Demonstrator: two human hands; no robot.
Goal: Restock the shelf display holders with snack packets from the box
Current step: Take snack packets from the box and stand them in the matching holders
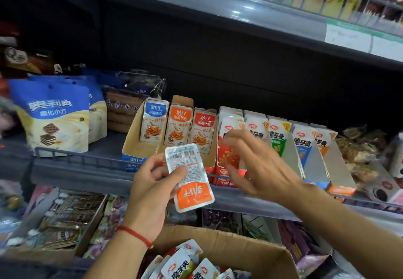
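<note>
My left hand [150, 189] pinches an orange-and-white snack packet [189, 178], held upside down with its barcode side toward me, in front of the middle shelf. My right hand [259, 165] hovers beside it with fingers spread, blurred and holding nothing. Behind them stand cardboard display holders [133, 145] with a blue, an orange and a red fish-snack packet [178, 126] upright in them. To the right, further holders [316, 165] carry white packets with red, green, blue and orange labels. The brown cardboard box [250, 248] at the bottom holds several loose packets [178, 263].
Blue-and-cream pouches [54, 117] stand at the shelf's left behind a low wire rail [76, 158]. A clear tray of brown biscuits [124, 108] sits behind them. Wrapped snacks [362, 148] crowd the right end. An upper shelf [218, 4] overhangs; a lower shelf [65, 220] holds more packs.
</note>
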